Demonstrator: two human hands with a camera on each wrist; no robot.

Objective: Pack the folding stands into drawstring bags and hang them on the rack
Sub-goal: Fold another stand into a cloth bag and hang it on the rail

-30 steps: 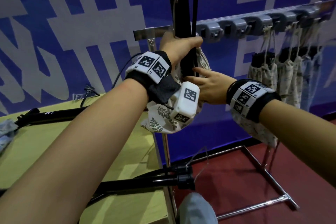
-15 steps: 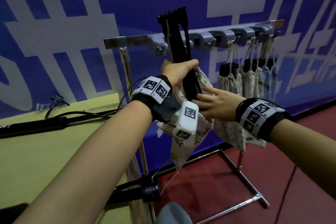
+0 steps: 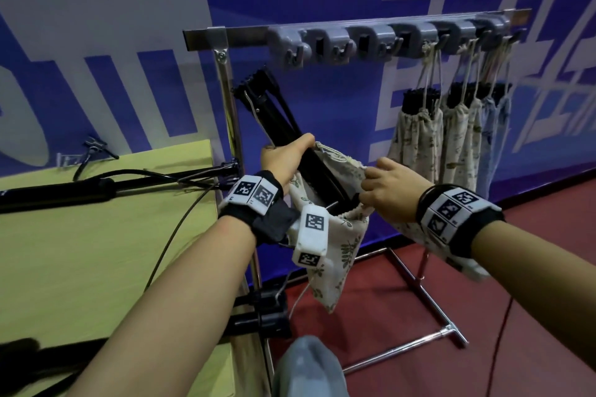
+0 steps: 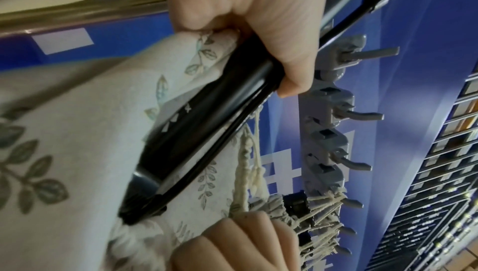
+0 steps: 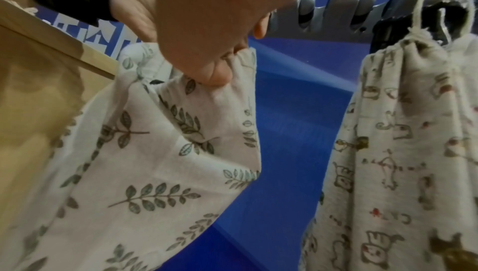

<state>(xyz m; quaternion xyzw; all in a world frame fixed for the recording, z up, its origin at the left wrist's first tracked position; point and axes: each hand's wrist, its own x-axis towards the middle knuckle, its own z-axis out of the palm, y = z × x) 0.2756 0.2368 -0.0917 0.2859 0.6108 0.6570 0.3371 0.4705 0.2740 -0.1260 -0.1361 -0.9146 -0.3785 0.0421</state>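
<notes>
White arrow marks are printed on the black folding stand [image 4: 207, 109], which is gripped by the left hand [image 3: 283, 159] and tilted, its lower end inside the leaf-print drawstring bag [image 3: 335, 255]. The bag's rim is pinched by the right hand [image 3: 388, 193]. Beyond, filled bags [image 3: 419, 138] hang from the rack [image 3: 348, 42]; its left hooks are free.

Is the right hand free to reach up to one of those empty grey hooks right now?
Probably not yet. The right hand is pinching the leaf-print bag open while the left hand holds the folding stand. The way to the empty hooks looks clear.
</notes>
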